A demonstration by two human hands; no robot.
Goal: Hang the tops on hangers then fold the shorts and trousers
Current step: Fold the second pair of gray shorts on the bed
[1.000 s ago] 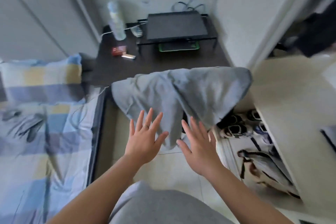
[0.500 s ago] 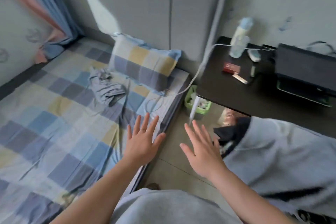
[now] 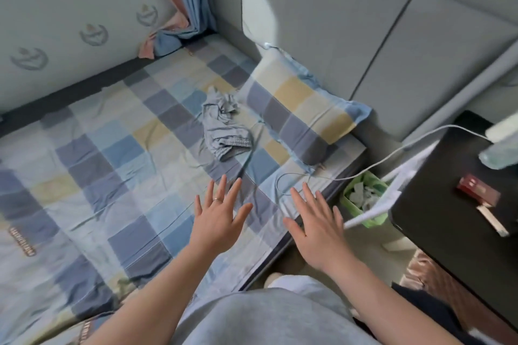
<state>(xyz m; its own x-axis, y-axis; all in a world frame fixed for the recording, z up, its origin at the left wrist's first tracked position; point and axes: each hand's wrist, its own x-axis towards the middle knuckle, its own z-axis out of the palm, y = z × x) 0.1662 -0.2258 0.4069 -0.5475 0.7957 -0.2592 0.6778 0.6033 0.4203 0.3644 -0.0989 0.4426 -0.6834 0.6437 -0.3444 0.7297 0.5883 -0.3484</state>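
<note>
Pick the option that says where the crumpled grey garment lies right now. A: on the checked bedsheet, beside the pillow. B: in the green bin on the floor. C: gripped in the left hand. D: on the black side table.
A: the crumpled grey garment lies on the checked bedsheet beside the pillow, while the left hand and right hand hover spread and hold nothing.

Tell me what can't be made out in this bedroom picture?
Head view:
- Crumpled grey garment on the bed: bunched up, so its type is unclear.
- Bottle on the black table: blurred, cut off by the right edge.
- Green bin: contents too small to identify.
</note>
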